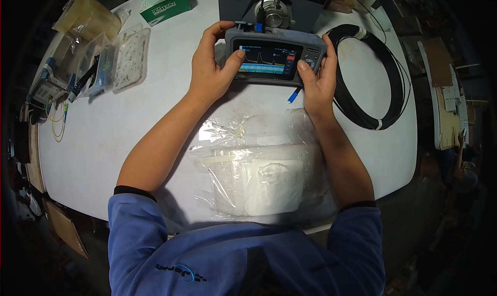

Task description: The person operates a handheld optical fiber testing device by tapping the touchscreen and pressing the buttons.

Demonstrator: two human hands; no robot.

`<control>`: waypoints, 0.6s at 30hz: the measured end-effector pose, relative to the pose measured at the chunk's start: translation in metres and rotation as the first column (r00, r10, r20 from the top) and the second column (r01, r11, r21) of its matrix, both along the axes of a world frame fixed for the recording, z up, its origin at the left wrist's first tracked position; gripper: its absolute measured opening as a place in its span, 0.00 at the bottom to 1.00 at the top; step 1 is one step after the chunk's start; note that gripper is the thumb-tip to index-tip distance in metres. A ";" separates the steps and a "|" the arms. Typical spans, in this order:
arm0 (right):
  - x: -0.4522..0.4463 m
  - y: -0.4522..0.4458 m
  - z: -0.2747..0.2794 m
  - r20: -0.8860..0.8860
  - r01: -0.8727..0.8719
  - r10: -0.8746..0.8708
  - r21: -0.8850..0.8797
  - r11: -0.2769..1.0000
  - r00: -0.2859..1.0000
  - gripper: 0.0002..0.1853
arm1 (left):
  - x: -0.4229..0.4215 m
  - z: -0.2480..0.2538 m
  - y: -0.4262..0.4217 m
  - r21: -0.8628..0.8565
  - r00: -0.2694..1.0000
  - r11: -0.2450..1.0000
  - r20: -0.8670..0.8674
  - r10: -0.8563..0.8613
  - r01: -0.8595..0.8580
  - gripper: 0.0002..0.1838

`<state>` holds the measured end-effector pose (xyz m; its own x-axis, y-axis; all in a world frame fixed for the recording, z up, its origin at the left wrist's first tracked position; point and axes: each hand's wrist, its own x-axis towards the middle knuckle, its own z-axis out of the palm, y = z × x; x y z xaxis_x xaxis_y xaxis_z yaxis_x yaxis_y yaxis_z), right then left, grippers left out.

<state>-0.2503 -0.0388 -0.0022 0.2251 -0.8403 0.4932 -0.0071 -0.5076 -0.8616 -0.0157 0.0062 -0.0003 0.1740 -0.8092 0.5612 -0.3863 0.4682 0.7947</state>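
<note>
Both my hands hold a grey handheld OTDR tester (265, 56) up over the table, one at each end. My left hand (215, 63) wraps the left end, its thumb on the edge of the lit screen, which shows a trace with peaks. My right hand (317, 76) grips the right end, the thumb beside the round keypad. A blue connector (259, 27) on a black cable sits at the tester's top edge. Below the tester, a blue-tipped cable end (294, 95) sticks out; where its cable runs is hidden.
A coil of black cable (341, 89) lies at right. A clear plastic bag with a folded white cloth or wipes (273, 187) lies in front of me. Behind stand a dark machine (305, 14) and a green Kimtech box (165, 5). Plastic trays (131, 58) are at left.
</note>
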 end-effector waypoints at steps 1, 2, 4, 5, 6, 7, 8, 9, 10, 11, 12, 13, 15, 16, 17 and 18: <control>0.000 0.000 0.000 0.001 0.000 0.000 0.001 1.000 1.000 0.40 | 0.000 -0.001 -0.001 0.001 1.000 1.000 0.001 0.000 0.000 0.30; 0.000 0.000 0.001 -0.007 0.002 -0.002 0.003 1.000 1.000 0.40 | 0.000 -0.002 -0.002 -0.001 1.000 1.000 0.009 0.011 -0.011 0.30; 0.000 0.001 0.001 -0.014 0.006 -0.006 0.005 1.000 1.000 0.40 | 0.000 -0.002 -0.002 -0.003 1.000 1.000 0.018 0.021 -0.021 0.29; 0.000 0.000 0.001 -0.013 0.006 -0.006 0.005 1.000 1.000 0.40 | -0.001 -0.001 -0.003 0.007 1.000 1.000 0.011 0.025 -0.025 0.29; 0.000 0.000 0.000 -0.012 0.006 -0.006 0.005 1.000 1.000 0.40 | -0.001 -0.001 -0.003 0.018 1.000 0.999 0.004 0.029 -0.029 0.28; 0.000 0.000 0.000 -0.012 0.006 -0.006 0.006 1.000 1.000 0.40 | -0.001 0.000 -0.003 0.018 1.000 0.999 0.005 0.029 -0.030 0.28; 0.000 0.000 0.001 -0.006 0.002 -0.002 0.004 1.000 1.000 0.40 | -0.001 0.000 -0.004 0.007 0.999 0.999 0.027 0.040 -0.040 0.28; 0.000 0.001 0.001 0.000 -0.002 0.002 0.002 1.000 1.000 0.41 | -0.001 0.000 -0.004 -0.005 0.998 0.999 0.048 0.050 -0.050 0.28; 0.000 0.001 0.001 0.000 -0.002 0.002 0.003 1.000 1.000 0.41 | -0.001 0.000 -0.004 -0.004 0.998 0.999 0.049 0.049 -0.049 0.28; 0.000 0.001 0.001 0.002 -0.003 0.003 0.006 1.000 1.000 0.41 | -0.002 0.000 -0.003 0.001 0.998 0.999 0.041 0.050 -0.050 0.28; 0.000 0.001 0.002 0.004 -0.004 0.004 0.010 1.000 1.000 0.41 | -0.002 0.000 -0.003 0.007 0.998 0.999 0.034 0.051 -0.051 0.28; 0.001 0.001 0.002 0.004 -0.004 0.004 0.010 1.000 1.000 0.41 | -0.002 0.000 -0.003 0.007 0.998 0.999 0.034 0.050 -0.051 0.28; 0.001 0.001 0.002 0.006 0.002 -0.002 0.003 1.000 1.000 0.40 | -0.001 0.001 -0.004 -0.001 0.998 0.999 0.042 0.050 -0.050 0.28; 0.001 0.001 0.002 0.006 0.002 -0.002 0.004 1.000 1.000 0.40 | -0.002 0.001 -0.004 -0.001 0.998 0.999 0.042 0.051 -0.051 0.28; 0.001 0.001 0.002 0.005 -0.004 0.004 0.003 1.000 1.000 0.40 | -0.002 0.002 -0.003 -0.002 0.997 0.999 0.046 0.054 -0.054 0.28; 0.000 0.001 0.002 0.004 -0.011 0.011 0.002 1.000 1.000 0.40 | -0.002 0.002 -0.003 -0.003 0.997 0.998 0.050 0.058 -0.058 0.27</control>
<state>-0.2499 -0.0375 0.0003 0.2321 -0.8389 0.4923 0.0017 -0.5058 -0.8626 -0.0180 0.0034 0.0018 0.1926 -0.7977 0.5715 -0.4519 0.4448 0.7732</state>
